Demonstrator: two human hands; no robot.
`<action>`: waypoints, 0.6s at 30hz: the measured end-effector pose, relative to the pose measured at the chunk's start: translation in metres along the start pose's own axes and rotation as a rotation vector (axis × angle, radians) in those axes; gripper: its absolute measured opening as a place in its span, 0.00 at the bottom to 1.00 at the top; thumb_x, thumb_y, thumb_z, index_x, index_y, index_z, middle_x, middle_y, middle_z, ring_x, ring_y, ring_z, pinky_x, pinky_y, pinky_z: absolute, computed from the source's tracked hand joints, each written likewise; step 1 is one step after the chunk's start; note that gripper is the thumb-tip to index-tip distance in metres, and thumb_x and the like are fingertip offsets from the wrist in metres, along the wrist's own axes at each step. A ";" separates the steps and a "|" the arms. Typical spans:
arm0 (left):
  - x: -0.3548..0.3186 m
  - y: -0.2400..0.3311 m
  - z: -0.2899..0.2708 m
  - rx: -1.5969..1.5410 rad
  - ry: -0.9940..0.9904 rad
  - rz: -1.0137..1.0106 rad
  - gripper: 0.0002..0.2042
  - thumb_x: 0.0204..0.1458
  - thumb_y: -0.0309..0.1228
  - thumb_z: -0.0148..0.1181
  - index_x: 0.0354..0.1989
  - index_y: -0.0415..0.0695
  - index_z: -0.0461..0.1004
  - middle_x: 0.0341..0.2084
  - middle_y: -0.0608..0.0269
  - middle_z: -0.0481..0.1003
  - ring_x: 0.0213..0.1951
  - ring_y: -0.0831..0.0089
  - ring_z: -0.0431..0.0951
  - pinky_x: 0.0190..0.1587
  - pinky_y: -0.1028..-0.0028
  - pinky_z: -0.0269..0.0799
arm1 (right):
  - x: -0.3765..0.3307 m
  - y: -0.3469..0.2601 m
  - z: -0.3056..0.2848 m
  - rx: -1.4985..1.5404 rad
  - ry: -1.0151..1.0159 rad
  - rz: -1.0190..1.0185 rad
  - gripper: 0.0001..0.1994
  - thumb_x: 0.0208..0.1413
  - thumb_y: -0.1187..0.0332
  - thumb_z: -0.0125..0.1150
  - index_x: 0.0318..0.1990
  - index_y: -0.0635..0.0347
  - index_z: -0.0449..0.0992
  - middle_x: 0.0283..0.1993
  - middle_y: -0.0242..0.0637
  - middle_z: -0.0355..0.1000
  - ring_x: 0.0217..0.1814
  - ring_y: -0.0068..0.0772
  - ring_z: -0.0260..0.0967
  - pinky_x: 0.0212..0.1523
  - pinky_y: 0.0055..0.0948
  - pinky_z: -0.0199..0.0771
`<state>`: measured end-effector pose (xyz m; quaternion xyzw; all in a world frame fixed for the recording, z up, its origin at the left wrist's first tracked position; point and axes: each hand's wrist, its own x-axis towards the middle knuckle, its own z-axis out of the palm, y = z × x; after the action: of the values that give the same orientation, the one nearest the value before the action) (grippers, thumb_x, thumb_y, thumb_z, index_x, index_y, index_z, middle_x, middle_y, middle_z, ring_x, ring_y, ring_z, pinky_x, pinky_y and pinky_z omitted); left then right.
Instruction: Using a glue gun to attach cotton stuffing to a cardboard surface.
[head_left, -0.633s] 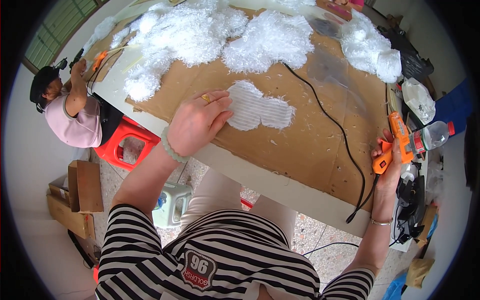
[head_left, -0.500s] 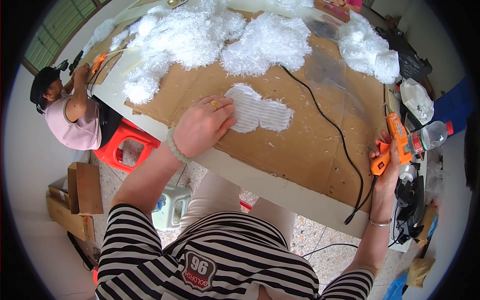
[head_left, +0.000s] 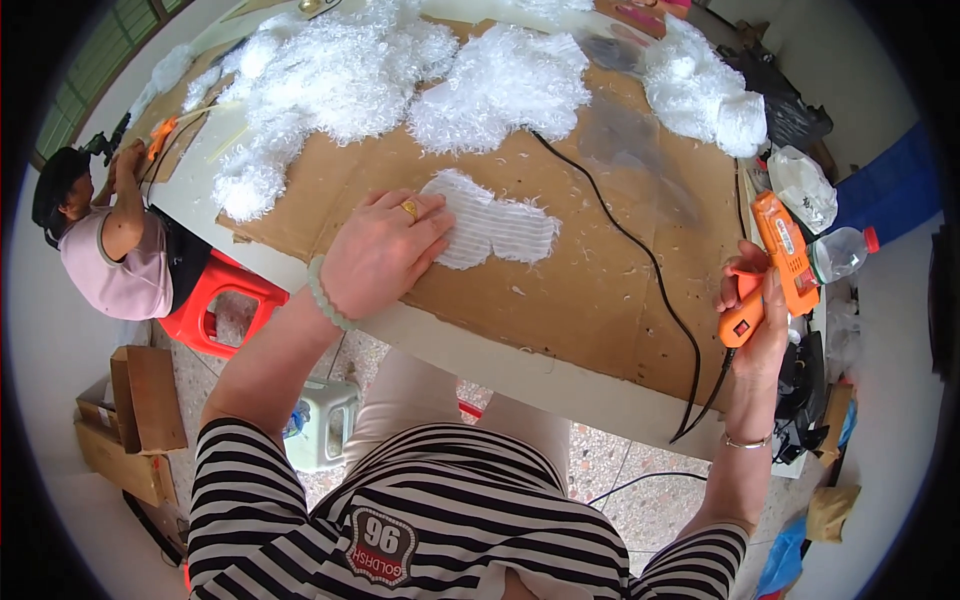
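Pressing stage, as judged: the white ribbed piece [head_left: 490, 228], fringed at its edges, is held flat on the brown cardboard sheet [head_left: 600, 290] covering the surface, just above frame centre. The left hand [head_left: 385, 255] lies palm-down over the piece's left end, fingers spread a little and flat, clamped on nothing, only bearing down (a gold ring shows on one finger, a pale green bracelet at the wrist).

The right hand [head_left: 755, 320], at the right of the frame, is closed around the grip of an orange glue gun [head_left: 775, 265], which is held off the sheet, well apart from the piece. The gun's nozzle end is angled toward the upper part of the frame, away from the piece; its black cord [head_left: 640, 260] is run across the cardboard toward the white fluff heaps [head_left: 350, 70] at the top.

Long axis of the piece: roughly left to right in the frame, tilted slightly down toward the right; the rounded lobes lie under the fingers, the free end points right, toward the gun.

Next move, as judged: the gun would have to be swung in and its nozzle turned down onto the piece while the left hand steadies it; fingers would need keeping clear of hot glue.

Another person sits at the left edge, on a red stool [head_left: 215, 300].
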<state>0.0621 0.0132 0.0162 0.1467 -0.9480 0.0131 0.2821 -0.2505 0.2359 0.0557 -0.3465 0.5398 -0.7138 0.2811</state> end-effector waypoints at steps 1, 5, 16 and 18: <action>0.001 0.000 -0.001 0.008 -0.008 0.005 0.10 0.45 0.27 0.60 0.37 0.42 0.74 0.39 0.60 0.74 0.41 0.63 0.73 0.45 0.66 0.67 | -0.001 -0.003 0.008 -0.023 -0.071 0.014 0.25 0.57 0.53 0.51 0.51 0.68 0.67 0.36 0.38 0.69 0.25 0.21 0.60 0.26 0.21 0.62; 0.006 0.003 -0.005 -0.045 -0.032 -0.024 0.13 0.43 0.25 0.60 0.40 0.39 0.74 0.41 0.55 0.74 0.42 0.59 0.73 0.49 0.64 0.66 | 0.000 -0.003 0.038 -0.070 -0.236 0.061 0.25 0.55 0.53 0.55 0.49 0.68 0.69 0.35 0.40 0.70 0.24 0.23 0.65 0.24 0.23 0.67; 0.010 0.007 0.004 -0.278 -0.031 0.074 0.14 0.40 0.19 0.56 0.38 0.39 0.72 0.41 0.55 0.74 0.46 0.59 0.73 0.51 0.61 0.66 | 0.004 0.028 0.092 0.015 -0.414 0.240 0.22 0.57 0.58 0.53 0.52 0.66 0.66 0.46 0.43 0.69 0.42 0.33 0.71 0.43 0.38 0.76; 0.011 0.010 0.003 -0.278 -0.062 0.068 0.14 0.40 0.18 0.55 0.40 0.39 0.71 0.41 0.54 0.74 0.47 0.58 0.73 0.52 0.61 0.66 | 0.001 0.036 0.111 0.067 -0.414 0.217 0.21 0.58 0.60 0.52 0.54 0.65 0.65 0.48 0.43 0.68 0.45 0.34 0.69 0.45 0.39 0.75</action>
<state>0.0486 0.0199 0.0202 0.0741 -0.9534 -0.1134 0.2695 -0.1617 0.1623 0.0405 -0.4158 0.4809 -0.6106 0.4722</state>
